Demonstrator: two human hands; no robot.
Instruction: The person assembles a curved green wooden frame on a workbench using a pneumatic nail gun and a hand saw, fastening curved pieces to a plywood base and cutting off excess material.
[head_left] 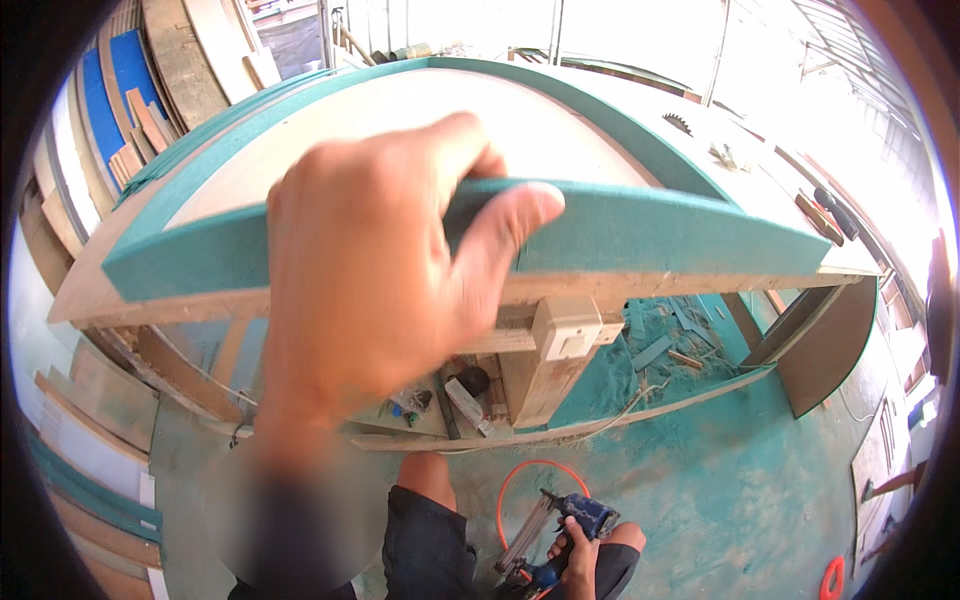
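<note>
A teal board frame (680, 232) lies on the pale workbench top (80, 290), its near rail running across the view. My left hand (370, 240) is closed over this rail, slightly blurred. Its thumb lies along the rail's upper edge, and the fingertips are hidden behind it. Low down, beside my knee, my right hand (580, 560) is wrapped round the handle of a dark blue nail gun (592, 514) with a long silver magazine. An orange air hose (503, 490) loops beside the gun.
On the bench's right side lie a saw blade (677, 123) and hand tools (838, 213). A white switch box (572, 338) sits on the bench leg. Offcuts and teal dust cover the lower shelf (690, 345). Boards (185, 60) lean at the left. An orange ring (832, 577) lies on the floor.
</note>
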